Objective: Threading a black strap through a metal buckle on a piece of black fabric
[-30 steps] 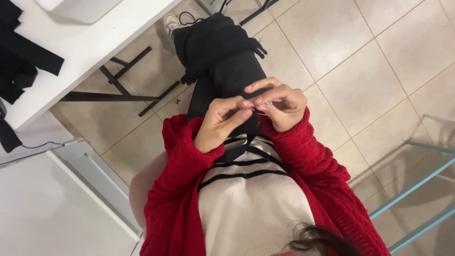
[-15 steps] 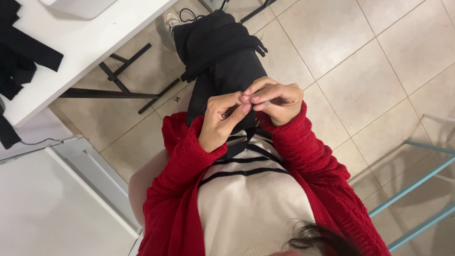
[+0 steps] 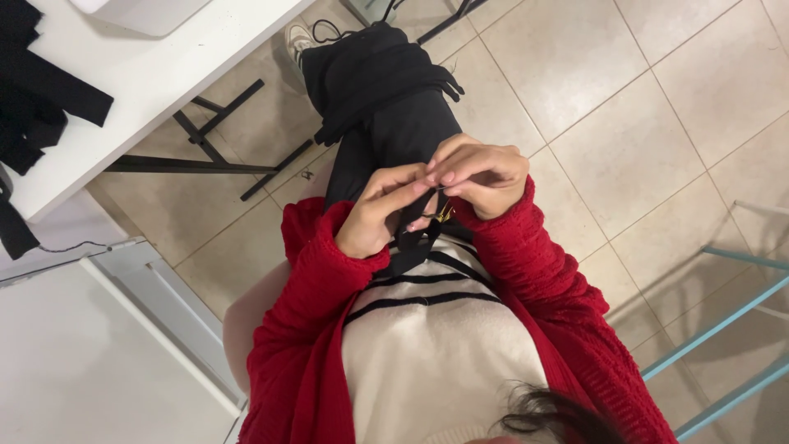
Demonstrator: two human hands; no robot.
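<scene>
Both of my hands meet over my lap, fingertips pressed together. My left hand (image 3: 374,218) pinches a narrow black fabric strip (image 3: 409,245) that hangs down against my striped white jumper. My right hand (image 3: 485,175) curls over from the right and grips the same strip at its top. A small gold-coloured piece (image 3: 445,215) shows just under the right fingers; what it is cannot be made out. More black cloth (image 3: 370,74) lies bunched over my knees above the hands. Red cardigan sleeves cover both forearms.
A white table (image 3: 164,74) stands at upper left on a black frame (image 3: 193,164), with black fabric (image 3: 41,111) and a white machine base (image 3: 140,12) on it. A white surface (image 3: 74,362) is at lower left, a teal metal frame (image 3: 723,321) at right, over tiled floor.
My fingertips have closed tighter together on the strip, and both hands have shifted slightly within the view. Everything else stays the same.
</scene>
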